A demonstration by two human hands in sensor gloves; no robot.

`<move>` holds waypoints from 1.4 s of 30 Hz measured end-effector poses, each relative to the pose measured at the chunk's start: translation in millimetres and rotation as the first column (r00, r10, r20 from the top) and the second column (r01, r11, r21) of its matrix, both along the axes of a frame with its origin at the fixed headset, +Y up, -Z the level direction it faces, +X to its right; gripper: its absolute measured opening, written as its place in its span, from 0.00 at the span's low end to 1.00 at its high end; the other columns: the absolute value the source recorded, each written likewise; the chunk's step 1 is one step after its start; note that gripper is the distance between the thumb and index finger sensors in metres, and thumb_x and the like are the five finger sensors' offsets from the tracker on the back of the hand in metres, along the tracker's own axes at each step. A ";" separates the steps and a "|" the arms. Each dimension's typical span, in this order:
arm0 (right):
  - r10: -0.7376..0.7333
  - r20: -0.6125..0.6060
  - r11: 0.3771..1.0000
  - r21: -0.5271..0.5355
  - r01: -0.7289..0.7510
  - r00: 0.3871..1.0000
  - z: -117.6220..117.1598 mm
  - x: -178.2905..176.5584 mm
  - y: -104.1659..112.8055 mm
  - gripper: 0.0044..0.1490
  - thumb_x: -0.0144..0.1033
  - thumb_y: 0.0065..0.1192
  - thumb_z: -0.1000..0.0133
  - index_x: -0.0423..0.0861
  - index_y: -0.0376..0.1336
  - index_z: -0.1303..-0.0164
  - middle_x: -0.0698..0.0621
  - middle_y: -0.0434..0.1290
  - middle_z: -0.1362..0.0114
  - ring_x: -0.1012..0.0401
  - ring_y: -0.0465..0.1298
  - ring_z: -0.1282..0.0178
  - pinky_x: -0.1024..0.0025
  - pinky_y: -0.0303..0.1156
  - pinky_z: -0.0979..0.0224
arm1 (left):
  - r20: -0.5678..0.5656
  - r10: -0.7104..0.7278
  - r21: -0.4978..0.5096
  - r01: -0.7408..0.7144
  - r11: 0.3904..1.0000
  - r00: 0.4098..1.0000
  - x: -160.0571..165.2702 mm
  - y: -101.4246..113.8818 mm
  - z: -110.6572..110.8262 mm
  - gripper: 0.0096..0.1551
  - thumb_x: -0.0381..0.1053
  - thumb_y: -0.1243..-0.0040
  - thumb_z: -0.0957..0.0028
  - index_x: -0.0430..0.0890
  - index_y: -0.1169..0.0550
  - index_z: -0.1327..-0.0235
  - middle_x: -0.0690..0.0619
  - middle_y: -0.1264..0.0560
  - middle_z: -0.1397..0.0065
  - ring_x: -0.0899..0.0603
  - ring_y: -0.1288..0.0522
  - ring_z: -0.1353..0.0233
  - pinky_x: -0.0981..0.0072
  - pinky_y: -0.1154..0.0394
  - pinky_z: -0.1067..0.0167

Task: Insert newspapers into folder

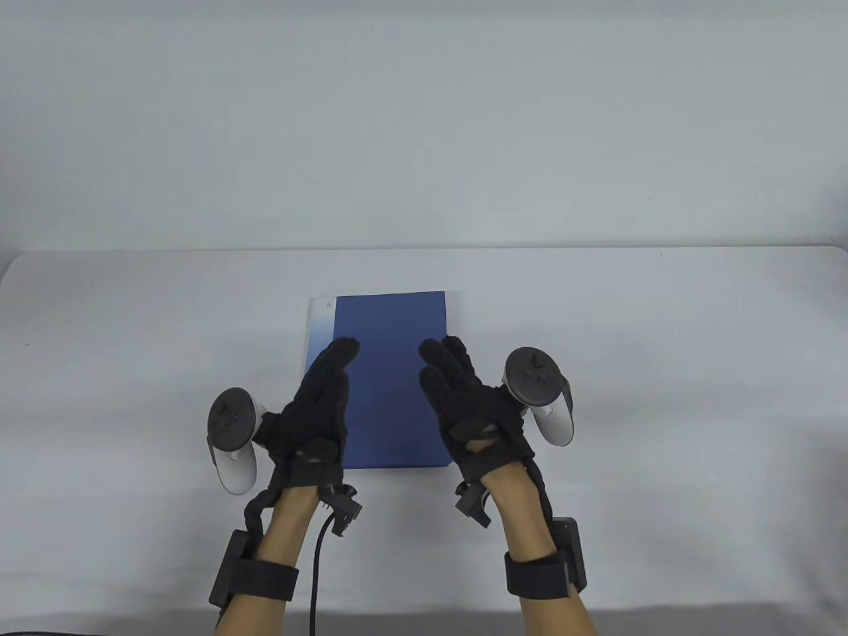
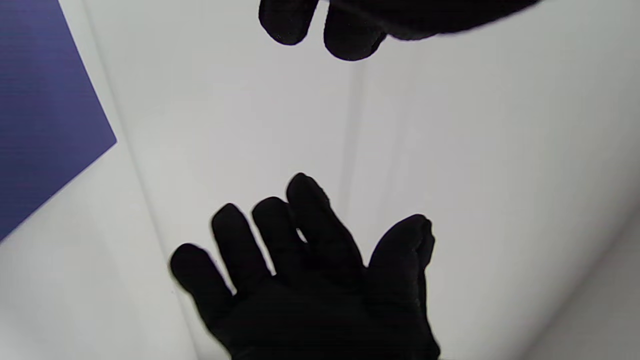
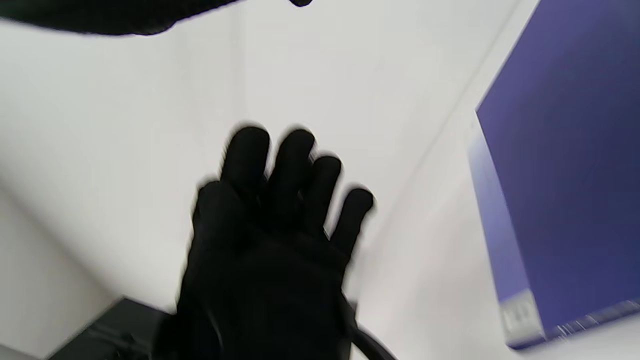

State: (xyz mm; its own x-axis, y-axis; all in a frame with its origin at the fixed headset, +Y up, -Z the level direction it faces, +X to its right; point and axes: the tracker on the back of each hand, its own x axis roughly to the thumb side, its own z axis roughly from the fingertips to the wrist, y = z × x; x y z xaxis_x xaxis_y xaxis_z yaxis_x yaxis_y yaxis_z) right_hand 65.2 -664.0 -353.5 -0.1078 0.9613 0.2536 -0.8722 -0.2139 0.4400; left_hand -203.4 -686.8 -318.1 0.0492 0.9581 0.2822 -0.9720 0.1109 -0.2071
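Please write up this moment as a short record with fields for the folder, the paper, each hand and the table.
folder: blue folder, closed, flat on the table
paper: pale sheet edge showing beyond the folder's left side
left hand: fingers extended, above the folder's left part, holds nothing
right hand: fingers spread, above the folder's right part, holds nothing
contact with folder: cannot tell
table: white surface

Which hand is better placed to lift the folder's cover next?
Probably the right hand: it hovers over the blue folder's right edge, which looks like the opening side. The left hand is over the left edge, where a pale strip shows. Neither holds anything.
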 end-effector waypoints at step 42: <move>0.179 -0.172 0.983 -0.012 -0.184 0.969 4.9 -21.6 -54.8 0.59 0.63 0.46 0.37 0.37 0.28 0.17 0.35 0.21 0.21 0.27 0.31 0.22 0.24 0.40 0.31 | 0.014 0.048 -0.065 -0.047 0.997 0.999 -18.0 -16.4 -1.6 0.36 0.61 0.58 0.32 0.58 0.45 0.10 0.45 0.48 0.08 0.32 0.60 0.10 0.30 0.58 0.17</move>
